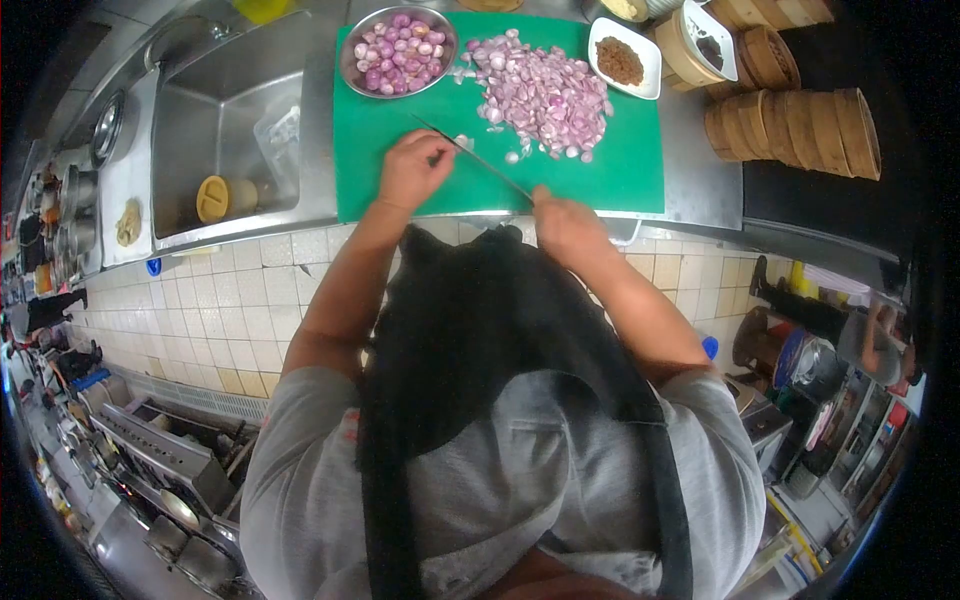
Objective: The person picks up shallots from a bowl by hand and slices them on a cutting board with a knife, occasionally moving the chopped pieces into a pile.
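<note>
My right hand (572, 228) is wrapped round the handle of a knife (490, 171), whose thin blade points up and to the left across the green cutting board (360, 130). Close beside the blade, my left hand (412, 172) has its fingers curled in; whatever they hold, if anything, is hidden. A few pale slices (463, 143) lie just past the blade. Beyond the knife spreads a big heap of sliced shallots (545, 95). At the board's upper left stands a metal bowl (347, 75) full of whole peeled shallots (400, 50).
Left of the board is a steel sink (215, 110) holding a yellow-lidded container (212, 200). A white dish (645, 85) with brown crumbly food (620, 62) sits at the upper right corner. Several bamboo steamers (795, 130) are stacked to the right. Other people are in the kitchen behind.
</note>
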### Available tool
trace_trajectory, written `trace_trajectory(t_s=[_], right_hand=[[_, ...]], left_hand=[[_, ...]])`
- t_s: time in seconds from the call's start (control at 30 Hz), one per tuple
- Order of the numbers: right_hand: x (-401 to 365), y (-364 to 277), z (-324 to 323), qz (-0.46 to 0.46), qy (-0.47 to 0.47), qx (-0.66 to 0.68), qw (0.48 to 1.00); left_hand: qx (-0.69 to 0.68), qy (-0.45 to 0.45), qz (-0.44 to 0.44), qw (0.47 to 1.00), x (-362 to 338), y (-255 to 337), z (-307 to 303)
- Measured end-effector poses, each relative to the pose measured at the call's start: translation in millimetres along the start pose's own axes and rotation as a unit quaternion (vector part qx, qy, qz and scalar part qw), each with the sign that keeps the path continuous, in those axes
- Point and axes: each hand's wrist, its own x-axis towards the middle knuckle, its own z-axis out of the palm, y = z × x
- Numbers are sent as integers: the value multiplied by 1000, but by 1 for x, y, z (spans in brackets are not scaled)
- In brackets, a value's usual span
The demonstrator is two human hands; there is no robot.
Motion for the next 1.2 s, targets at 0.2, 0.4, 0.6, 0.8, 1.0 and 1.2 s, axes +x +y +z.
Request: trace_trajectory(t_s=[0.2, 0.4, 0.6, 0.8, 1.0, 1.2], right_hand=[[12, 0, -7, 46, -85, -4, 995], [11, 11, -3, 66, -71, -12, 995], [3, 7, -8, 49, -35, -18, 998], [-4, 11, 8, 5, 21, -49, 999], [-8, 2, -4, -7, 25, -59, 998], [-5, 2, -2, -9, 17, -58, 998]], left_hand=[[15, -5, 0, 1000, 2, 2, 0], [104, -6, 48, 993, 10, 6, 9], [102, -4, 77, 992, 6, -10, 11], [102, -4, 99, 990, 8, -8, 10], [115, -10, 101, 988, 8, -7, 9], [111, 14, 120, 986, 8, -4, 8]])
